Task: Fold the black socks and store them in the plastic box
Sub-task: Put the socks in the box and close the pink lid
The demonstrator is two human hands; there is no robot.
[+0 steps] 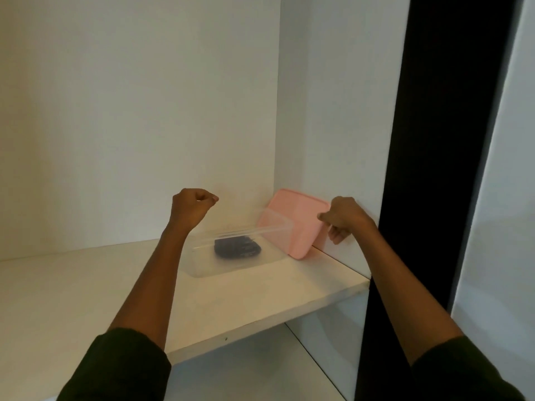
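Shelf (86, 285) left half bare, open approach from the front edge; clear plastic box (231, 264) sits toward the back right corner, top open, black socks (237, 248) inside; pink lid (292, 224) leans upright against the right wall, blocking that corner; back wall close behind the box; space above the box free.

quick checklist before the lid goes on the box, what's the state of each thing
1. Black socks folded and inside the plastic box: ok.
2. Box resting flat on the shelf: ok.
3. Box opening clear: ok, nothing above it.
4. Pink lid within reach: ok, it leans against the right wall beside the box.
5. Right hand gripping the lid: cannot tell; it is at the lid's edge.
6. Left hand free: ok, loosely closed and empty.
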